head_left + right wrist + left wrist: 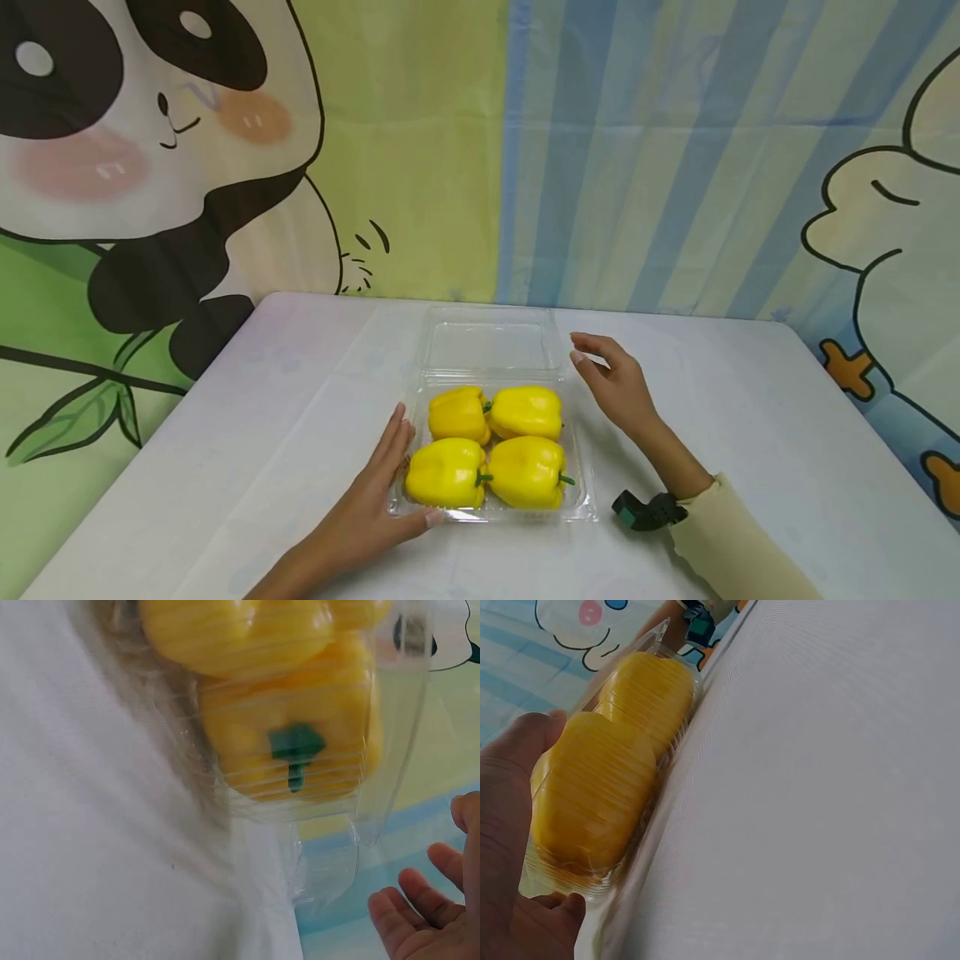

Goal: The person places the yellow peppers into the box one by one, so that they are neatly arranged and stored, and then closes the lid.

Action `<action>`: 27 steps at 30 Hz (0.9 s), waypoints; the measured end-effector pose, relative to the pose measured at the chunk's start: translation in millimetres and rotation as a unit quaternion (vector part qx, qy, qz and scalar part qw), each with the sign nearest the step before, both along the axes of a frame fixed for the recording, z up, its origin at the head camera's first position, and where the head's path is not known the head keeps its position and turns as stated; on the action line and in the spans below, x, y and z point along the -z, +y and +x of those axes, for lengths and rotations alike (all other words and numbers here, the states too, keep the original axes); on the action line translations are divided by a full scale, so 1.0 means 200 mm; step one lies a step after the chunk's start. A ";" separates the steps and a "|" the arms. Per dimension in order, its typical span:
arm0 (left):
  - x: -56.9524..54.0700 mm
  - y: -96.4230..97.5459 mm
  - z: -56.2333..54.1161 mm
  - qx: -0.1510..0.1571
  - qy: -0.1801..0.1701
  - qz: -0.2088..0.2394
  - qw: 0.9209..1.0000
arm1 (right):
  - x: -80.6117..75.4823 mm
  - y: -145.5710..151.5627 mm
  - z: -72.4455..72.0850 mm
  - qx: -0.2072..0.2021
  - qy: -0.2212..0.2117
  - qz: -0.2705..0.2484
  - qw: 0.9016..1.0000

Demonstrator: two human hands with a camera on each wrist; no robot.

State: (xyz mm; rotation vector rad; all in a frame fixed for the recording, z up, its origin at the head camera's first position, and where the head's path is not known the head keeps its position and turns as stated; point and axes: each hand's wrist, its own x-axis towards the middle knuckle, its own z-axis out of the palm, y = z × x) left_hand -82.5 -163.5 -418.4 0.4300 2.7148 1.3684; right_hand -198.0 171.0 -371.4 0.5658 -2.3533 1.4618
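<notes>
A clear plastic clamshell box (517, 516) lies opened on the table, its lid (487, 343) folded back away from me. Several yellow bell peppers (527, 472) with green stems fill the base in two rows. My left hand (367, 496) rests at the near left corner, fingers stretched along the left side and thumb at the front edge. In the left wrist view, that hand spans the box wall beside two peppers (592, 787). To the right of the lid, my right hand (618, 383) hovers with loosely bent fingers, holding nothing and apart from the box.
The white-covered table (262, 467) extends on both sides of the box. Behind it hangs a printed curtain (420, 167) with a panda and stripes. A black wrist device (647, 510) sits at my right cuff.
</notes>
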 end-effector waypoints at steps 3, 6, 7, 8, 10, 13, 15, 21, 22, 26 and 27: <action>0.00 0.00 0.00 -0.005 -0.007 -0.002 1.000 | 0.06 0.04 -0.07 -0.001 -0.056 0.013 0.998; 0.00 0.01 0.00 -0.006 -0.015 -0.002 1.000 | 0.08 0.06 -0.10 -0.019 -0.119 0.014 0.993; 0.00 0.01 0.00 -0.005 -0.015 -0.003 1.000 | 0.09 0.07 -0.11 -0.027 -0.137 0.013 0.990; 0.00 0.01 0.00 -0.004 -0.015 -0.004 1.000 | 0.09 0.07 -0.11 -0.038 -0.151 0.011 0.988; -0.01 0.01 0.00 -0.004 -0.015 -0.004 1.000 | 0.10 0.07 -0.14 -0.060 -0.176 0.005 0.983; -0.01 0.01 0.00 -0.006 -0.014 -0.003 1.000 | 0.11 0.06 -0.17 -0.090 -0.194 0.004 0.977; -0.01 0.01 0.00 -0.006 -0.019 0.001 1.000 | 0.12 0.06 -0.20 -0.104 -0.202 0.000 0.974; 0.00 0.01 0.00 -0.003 -0.018 -0.001 1.000 | 0.12 0.05 -0.26 -0.087 -0.221 -0.001 0.971; 0.00 0.01 0.00 -0.003 -0.015 -0.003 1.000 | 0.13 0.05 -0.27 -0.082 -0.226 -0.002 0.971; 0.00 0.01 0.00 -0.003 -0.014 -0.004 1.000 | 0.13 0.05 -0.29 -0.075 -0.240 -0.006 0.968; 0.00 0.01 0.00 -0.003 -0.015 -0.005 1.000 | 0.14 0.05 -0.29 -0.074 -0.241 -0.005 0.968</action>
